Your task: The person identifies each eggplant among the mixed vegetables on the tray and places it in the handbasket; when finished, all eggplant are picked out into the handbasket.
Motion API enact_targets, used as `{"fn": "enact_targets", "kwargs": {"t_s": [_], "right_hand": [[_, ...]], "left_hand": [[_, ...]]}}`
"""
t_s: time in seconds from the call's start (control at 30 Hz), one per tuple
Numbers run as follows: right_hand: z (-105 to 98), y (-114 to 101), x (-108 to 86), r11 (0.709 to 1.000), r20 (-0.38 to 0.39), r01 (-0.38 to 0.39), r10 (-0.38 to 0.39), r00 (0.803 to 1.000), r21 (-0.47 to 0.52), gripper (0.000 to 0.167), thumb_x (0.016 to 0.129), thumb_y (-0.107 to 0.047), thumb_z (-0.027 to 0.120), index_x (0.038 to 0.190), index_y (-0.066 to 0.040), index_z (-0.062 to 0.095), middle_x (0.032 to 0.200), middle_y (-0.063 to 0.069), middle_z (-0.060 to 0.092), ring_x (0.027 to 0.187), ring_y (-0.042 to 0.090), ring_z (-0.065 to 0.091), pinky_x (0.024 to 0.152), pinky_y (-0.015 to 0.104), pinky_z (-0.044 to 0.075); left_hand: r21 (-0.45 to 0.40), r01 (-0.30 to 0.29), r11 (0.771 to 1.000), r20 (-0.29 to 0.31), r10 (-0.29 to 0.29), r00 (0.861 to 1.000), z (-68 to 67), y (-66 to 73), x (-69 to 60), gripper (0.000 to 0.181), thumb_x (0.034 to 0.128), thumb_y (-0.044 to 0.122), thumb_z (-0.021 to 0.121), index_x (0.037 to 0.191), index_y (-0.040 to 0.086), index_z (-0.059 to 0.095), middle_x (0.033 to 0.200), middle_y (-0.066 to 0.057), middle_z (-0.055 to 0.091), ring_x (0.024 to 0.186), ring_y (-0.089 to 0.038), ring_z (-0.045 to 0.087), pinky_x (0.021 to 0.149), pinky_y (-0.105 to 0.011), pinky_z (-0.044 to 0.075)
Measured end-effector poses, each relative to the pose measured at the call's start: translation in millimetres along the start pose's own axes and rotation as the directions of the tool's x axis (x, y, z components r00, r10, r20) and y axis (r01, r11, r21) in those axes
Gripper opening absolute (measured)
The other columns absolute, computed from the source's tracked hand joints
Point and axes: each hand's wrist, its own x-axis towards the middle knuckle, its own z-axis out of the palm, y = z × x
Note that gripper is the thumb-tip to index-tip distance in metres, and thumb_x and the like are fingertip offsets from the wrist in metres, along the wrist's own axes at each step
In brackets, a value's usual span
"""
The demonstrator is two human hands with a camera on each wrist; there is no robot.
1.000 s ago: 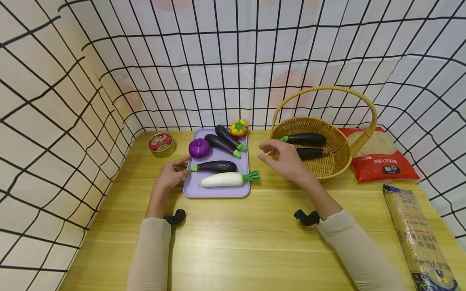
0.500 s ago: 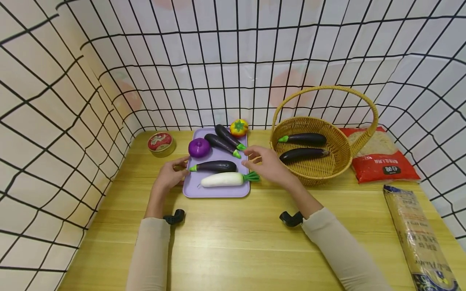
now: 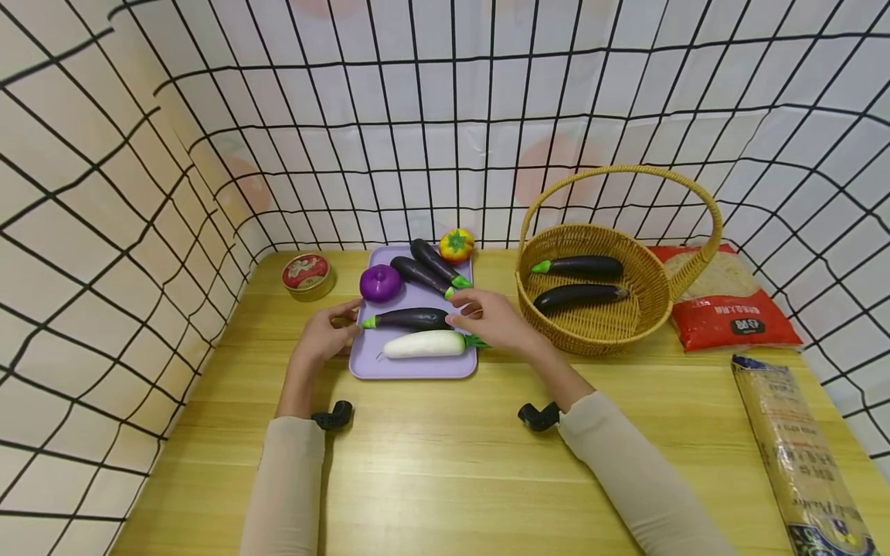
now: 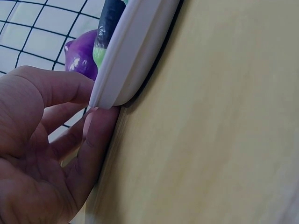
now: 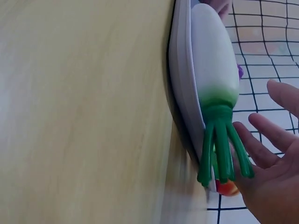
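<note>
My left hand [image 3: 327, 336] pinches the left rim of the lilac tray [image 3: 361, 367]; in the left wrist view the fingers of that hand [image 4: 42, 126] lie on both sides of the tray edge [image 4: 135, 56]. Over the tray's right side hovers my right hand [image 3: 495, 318], near the blunt end of the front eggplant [image 3: 410, 318] and the leaves of the white radish [image 3: 424, 344]. The right wrist view has this hand [image 5: 275, 182] with fingers spread, beside the radish [image 5: 215, 56], holding nothing. Two more eggplants [image 3: 417, 272] and a purple onion [image 3: 381, 283] lie behind.
A yellow-red pepper [image 3: 456, 245] is at the tray's back right corner. Right of the tray stands a wicker basket [image 3: 605, 344] with a tall handle and two eggplants inside. Beyond it are a red packet [image 3: 737, 316] and a long noodle pack [image 3: 799, 440]; a round tin [image 3: 307, 278] sits left.
My right hand has moved left from the basket's edge to above the tray's right side, uncovering the basket's front eggplant. My left hand has stayed at the tray rim.
</note>
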Motion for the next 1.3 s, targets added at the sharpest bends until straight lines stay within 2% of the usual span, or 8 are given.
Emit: {"fn": "enact_targets", "kwargs": {"t_s": [0.27, 0.53, 0.77, 1.0, 1.3], "right_hand": [[11.7, 1.3, 13.7, 0.999, 0.027, -0.027, 0.028, 0.999, -0.029, 0.054, 0.100, -0.041, 0.066, 0.143, -0.008, 0.059, 0.136, 0.010, 0.066, 0.121, 0.027, 0.064, 0.105, 0.043, 0.054], [16.7, -7.2, 26.8, 0.987, 0.064, -0.018, 0.029, 0.998, -0.160, 0.059, 0.101, -0.041, 0.064, 0.147, -0.005, 0.055, 0.140, 0.013, 0.064, 0.124, 0.030, 0.063, 0.108, 0.043, 0.052], [18.6, -6.8, 31.8, 0.962, 0.070, 0.017, 0.002, 0.998, -0.272, 0.051, 0.099, -0.037, 0.066, 0.140, -0.006, 0.063, 0.134, 0.014, 0.068, 0.120, 0.029, 0.065, 0.106, 0.043, 0.053], [19.3, -5.0, 29.0, 0.970, 0.039, -0.016, 0.026, 0.999, -0.242, 0.049, 0.099, -0.033, 0.067, 0.140, -0.007, 0.063, 0.134, 0.015, 0.067, 0.117, 0.028, 0.065, 0.104, 0.043, 0.053], [10.5, -4.3, 20.7, 0.979, -0.028, -0.039, 0.034, 0.999, -0.200, 0.049, 0.099, -0.034, 0.069, 0.142, -0.011, 0.061, 0.112, 0.012, 0.068, 0.094, 0.021, 0.060, 0.080, 0.035, 0.052]], "left_hand": [[-0.011, 0.007, 1.000, 0.000, -0.007, 1.000, 0.2, 0.3, 0.0, 0.059, 0.0962, 0.013, 0.066, 0.153, 0.025, 0.052, 0.136, -0.016, 0.056, 0.106, -0.028, 0.057, 0.074, -0.032, 0.064], [0.001, 0.020, 1.000, -0.008, -0.020, 1.000, -0.7, -0.2, -1.2, 0.059, 0.0975, 0.013, 0.064, 0.153, 0.027, 0.052, 0.137, -0.015, 0.055, 0.110, -0.028, 0.057, 0.074, -0.031, 0.064], [-0.003, 0.010, 1.000, 0.004, -0.010, 1.000, -0.2, 0.6, -1.2, 0.059, 0.0973, 0.013, 0.065, 0.153, 0.025, 0.051, 0.137, -0.016, 0.056, 0.108, -0.028, 0.057, 0.074, -0.031, 0.064], [-0.013, 0.003, 1.000, 0.003, -0.003, 1.000, 1.6, 0.7, -1.0, 0.059, 0.0965, 0.012, 0.066, 0.153, 0.024, 0.052, 0.135, -0.016, 0.056, 0.106, -0.028, 0.057, 0.073, -0.031, 0.064], [-0.001, 0.024, 1.000, -0.001, -0.024, 1.000, 1.2, -0.9, 0.4, 0.059, 0.0972, 0.013, 0.065, 0.153, 0.026, 0.052, 0.135, -0.015, 0.054, 0.110, -0.029, 0.056, 0.073, -0.031, 0.064]]}}
